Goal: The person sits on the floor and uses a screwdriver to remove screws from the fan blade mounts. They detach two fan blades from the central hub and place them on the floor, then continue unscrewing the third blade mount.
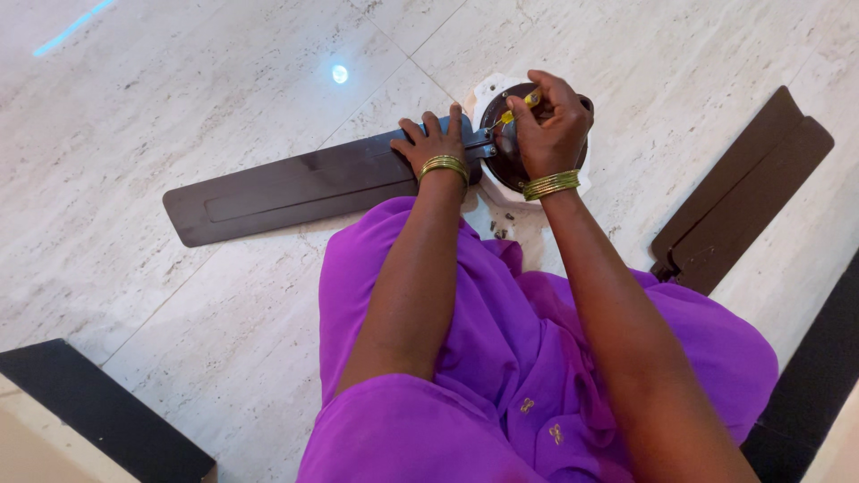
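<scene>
My right hand is the working grip: its fingers are curled tightly round a thin screwdriver with a yellow translucent handle, of which only a short yellow stretch shows above my knuckles. The tool points down and a little left into the round dark brown metal motor housing of a ceiling fan, directly beneath that hand. The housing sits in a white moulded tray on the floor.

My left hand lies flat and spread, fingers extended, gripping nothing; it presses down on the near end of a long dark brown fan blade, just left of the housing. The blade's long axis runs left and slightly toward me, away from the motor, ending in a rounded tip. Its metal bracket meets the housing between my two hands, so the joint lies immediately left of the screwdriver, with the right hand nearer.

Both wrists wear stacked gold bangles. A few small dark screws lie loose on the floor just near of the housing, beside my purple cloth garment.

Well to the right, two more matching brown blades lie stacked, angled from near-left to far-right. The pale, glossy marble-patterned floor tiles show thin grout lines and a bright reflected light spot.
</scene>
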